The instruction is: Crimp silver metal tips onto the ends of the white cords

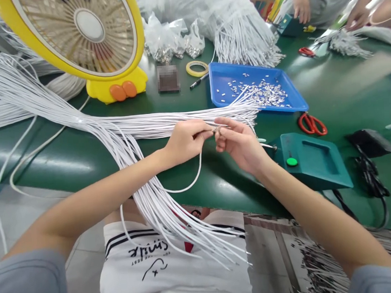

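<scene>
My left hand (188,140) pinches a single white cable (198,170) near its end. The cable loops down from my fingers towards the bundle. Facing it, my right hand (240,143) has thumb and fingertips closed on a small metal piece (216,130) at the cable's tip, its exact kind too small to tell. Behind both hands lies a thick bundle of white cables (141,123), part of which hangs over the table edge onto my lap. A blue tray (218,85) holds many small metal pieces (268,93), and some cable ends rest at its near edge.
A green device (315,157) with a green button stands right of my right hand, beside red-handled scissors (311,124). A yellow fan (117,87), tape roll (197,68) and pen (198,81) lie behind the bundle. Another person's hands (301,7) work at the back right.
</scene>
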A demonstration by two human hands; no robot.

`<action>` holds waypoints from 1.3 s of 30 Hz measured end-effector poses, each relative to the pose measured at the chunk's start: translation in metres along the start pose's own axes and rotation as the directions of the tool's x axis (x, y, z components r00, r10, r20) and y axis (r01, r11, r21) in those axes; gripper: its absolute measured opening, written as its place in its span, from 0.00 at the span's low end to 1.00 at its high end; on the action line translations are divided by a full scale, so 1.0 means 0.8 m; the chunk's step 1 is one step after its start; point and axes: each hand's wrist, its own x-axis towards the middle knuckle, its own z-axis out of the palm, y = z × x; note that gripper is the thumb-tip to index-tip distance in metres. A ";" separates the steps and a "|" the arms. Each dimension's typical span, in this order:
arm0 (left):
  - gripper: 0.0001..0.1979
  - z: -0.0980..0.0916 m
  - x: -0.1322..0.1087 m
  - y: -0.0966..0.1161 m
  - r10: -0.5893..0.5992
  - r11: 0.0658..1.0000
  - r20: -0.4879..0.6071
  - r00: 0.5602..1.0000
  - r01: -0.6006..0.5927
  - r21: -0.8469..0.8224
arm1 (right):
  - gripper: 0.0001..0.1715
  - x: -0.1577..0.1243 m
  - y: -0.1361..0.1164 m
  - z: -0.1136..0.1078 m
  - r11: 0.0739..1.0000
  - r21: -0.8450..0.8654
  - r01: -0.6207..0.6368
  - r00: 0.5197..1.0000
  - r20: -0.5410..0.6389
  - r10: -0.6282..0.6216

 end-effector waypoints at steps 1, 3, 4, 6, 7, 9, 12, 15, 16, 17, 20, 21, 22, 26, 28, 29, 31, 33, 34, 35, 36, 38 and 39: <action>0.07 0.001 0.002 0.004 -0.143 0.977 0.012 0.990 0.143 -0.155 | 0.18 -0.001 0.001 0.000 0.979 -0.152 0.134 0.988 -0.058 -0.144; 0.07 0.001 0.005 0.010 -0.373 0.827 0.106 0.922 0.382 -0.413 | 0.18 -0.002 0.005 -0.004 0.798 -0.496 0.342 0.898 -0.079 -0.433; 0.09 0.000 0.007 0.012 -0.436 0.738 0.159 0.886 0.454 -0.499 | 0.18 -0.002 0.007 -0.006 0.660 -0.639 0.395 0.841 -0.037 -0.540; 0.12 -0.003 0.009 0.015 -0.489 0.597 0.237 0.839 0.520 -0.611 | 0.19 0.000 0.010 -0.012 0.381 -0.813 0.441 0.744 0.093 -0.662; 0.13 -0.004 0.009 0.016 -0.498 0.543 0.262 0.826 0.533 -0.649 | 0.18 0.002 0.011 -0.015 0.259 -0.854 0.451 0.703 0.161 -0.693; 0.13 -0.005 0.009 0.017 -0.503 0.457 0.310 0.807 0.552 -0.697 | 0.17 0.005 0.011 -0.020 0.060 -0.887 0.457 0.629 0.275 -0.727; 0.11 -0.003 0.008 0.018 -0.506 0.390 0.369 0.780 0.588 -0.709 | 0.14 0.008 0.010 -0.024 -0.097 -0.893 0.440 0.586 0.367 -0.723; 0.08 -0.002 0.009 0.018 -0.515 0.371 0.399 0.759 0.617 -0.694 | 0.14 0.007 0.009 -0.024 -0.131 -0.893 0.430 0.615 0.397 -0.681; 0.08 -0.002 0.009 0.018 -0.517 0.367 0.410 0.752 0.627 -0.688 | 0.14 0.007 0.010 -0.025 -0.140 -0.889 0.437 0.619 0.410 -0.670; 0.07 -0.003 0.009 0.018 -0.519 0.361 0.421 0.744 0.637 -0.682 | 0.14 0.008 0.010 -0.025 -0.152 -0.881 0.449 0.612 0.427 -0.665; 0.07 -0.004 0.010 0.020 -0.531 0.341 0.445 0.721 0.663 -0.667 | 0.14 0.010 0.012 -0.029 -0.177 -0.854 0.488 0.575 0.468 -0.671; 0.07 -0.005 0.010 0.020 -0.539 0.336 0.445 0.715 0.667 -0.665 | 0.13 0.011 0.012 -0.030 -0.173 -0.851 0.496 0.570 0.469 -0.675; 0.07 -0.005 0.010 0.021 -0.545 0.333 0.443 0.712 0.669 -0.665 | 0.13 0.011 0.013 -0.030 -0.165 -0.851 0.499 0.569 0.465 -0.678; 0.08 -0.002 0.008 0.025 -0.540 0.344 0.453 0.710 0.677 -0.651 | 0.09 0.008 0.012 -0.023 -0.091 -0.863 0.497 0.578 0.407 -0.707; 0.09 0.001 0.005 0.023 -0.515 0.431 0.438 0.736 0.665 -0.610 | 0.08 0.004 0.011 -0.016 0.051 -0.873 0.486 0.621 0.303 -0.723; 0.09 0.003 0.003 0.021 -0.495 0.531 0.402 0.770 0.634 -0.561 | 0.08 0.002 0.010 -0.012 0.183 -0.865 0.467 0.674 0.215 -0.706; 0.06 0.005 0.000 0.013 -0.394 0.812 0.247 0.885 0.462 -0.358 | 0.07 -0.001 0.008 -0.006 0.542 -0.754 0.370 0.827 0.002 -0.562; 0.06 0.003 -0.004 0.003 -0.155 0.987 0.101 0.983 0.158 -0.022 | 0.07 -0.002 0.005 -0.001 0.871 -0.468 0.151 0.967 -0.113 -0.229; 0.07 0.001 -0.005 -0.002 -0.023 0.991 0.073 0.997 0.013 0.134 | 0.08 -0.002 0.003 0.002 0.955 -0.295 0.009 0.995 -0.091 -0.037; 0.09 -0.002 -0.006 -0.006 0.086 0.964 0.074 0.994 -0.102 0.247 | 0.10 -0.001 0.001 0.004 0.982 -0.140 -0.124 0.992 -0.030 0.121; 0.10 -0.005 -0.006 -0.009 0.162 0.932 0.093 0.982 -0.183 0.311 | 0.11 -0.001 -0.001 0.007 0.974 -0.020 -0.228 0.973 0.042 0.228; 0.11 -0.010 -0.005 -0.010 0.225 0.911 0.099 0.969 -0.246 0.333 | 0.12 0.000 -0.006 0.013 0.945 0.109 -0.309 0.946 0.141 0.293; 0.11 -0.011 -0.004 -0.008 0.214 0.926 0.066 0.975 -0.224 0.304 | 0.13 0.000 -0.009 0.015 0.947 0.125 -0.294 0.951 0.140 0.277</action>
